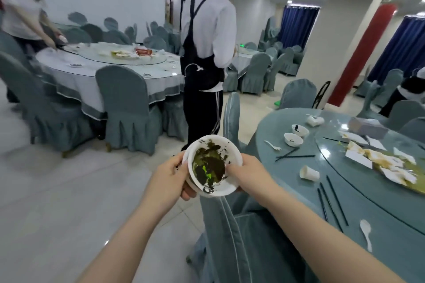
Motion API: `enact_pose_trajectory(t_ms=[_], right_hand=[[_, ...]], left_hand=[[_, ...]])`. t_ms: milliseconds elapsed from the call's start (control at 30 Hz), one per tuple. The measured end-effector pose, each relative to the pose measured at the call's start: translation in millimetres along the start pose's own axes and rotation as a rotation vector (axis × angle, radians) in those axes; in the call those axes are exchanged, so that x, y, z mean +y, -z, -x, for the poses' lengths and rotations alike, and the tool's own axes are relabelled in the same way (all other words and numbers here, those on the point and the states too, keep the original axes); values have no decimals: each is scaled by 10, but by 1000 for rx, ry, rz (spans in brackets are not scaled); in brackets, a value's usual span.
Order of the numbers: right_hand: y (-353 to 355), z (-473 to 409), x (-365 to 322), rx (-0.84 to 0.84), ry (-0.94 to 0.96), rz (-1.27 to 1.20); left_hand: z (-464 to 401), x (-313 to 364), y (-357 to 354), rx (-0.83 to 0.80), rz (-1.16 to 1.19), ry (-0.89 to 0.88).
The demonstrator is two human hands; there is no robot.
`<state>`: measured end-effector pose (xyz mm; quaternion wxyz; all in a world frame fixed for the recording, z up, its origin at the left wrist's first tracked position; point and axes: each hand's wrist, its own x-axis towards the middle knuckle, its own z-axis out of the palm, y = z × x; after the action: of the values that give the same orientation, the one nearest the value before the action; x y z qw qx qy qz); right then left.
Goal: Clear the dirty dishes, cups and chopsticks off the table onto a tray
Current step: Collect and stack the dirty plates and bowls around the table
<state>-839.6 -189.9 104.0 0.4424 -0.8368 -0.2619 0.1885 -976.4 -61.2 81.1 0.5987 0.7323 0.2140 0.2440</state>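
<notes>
Between left hand (171, 176) and right hand (245, 173), dirty bowl (212, 169).

You hold a white bowl (212, 167) smeared inside with dark green and black residue, over a pale grey tiled floor (69, 186). The round table (299, 190) to your right wears a grey-teal cloth that carries two white bowls (296, 134) flecked with black, a white cup (309, 172), black chopsticks (331, 200) and a white spoon (365, 231). The chair covers (126, 103) are the same grey-teal, the far table's cloth (80, 80) is white with a grey border, the curtains (299, 23) are deep blue, and the person ahead wears a white shirt (213, 25) under a black apron (200, 69).
</notes>
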Motion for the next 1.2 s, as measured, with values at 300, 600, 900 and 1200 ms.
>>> enact_pose_trajectory(t_ms=[300,600,900,1200], right_hand=[[-794,-483,-410,-123,30,-34],[-1042,-1494,-503,-107,33,-79],[-1025,-2910,-489,-63,-33,-282],[-980,-4015,-550,115,-143,-520]], left_hand=[[-90,-207,778,94,-42,78],[-1050,-265,1089,12,-77,60],[-2792,-514,1106,-39,-220,92],[-4220,-713,1174,-118,-178,-1]])
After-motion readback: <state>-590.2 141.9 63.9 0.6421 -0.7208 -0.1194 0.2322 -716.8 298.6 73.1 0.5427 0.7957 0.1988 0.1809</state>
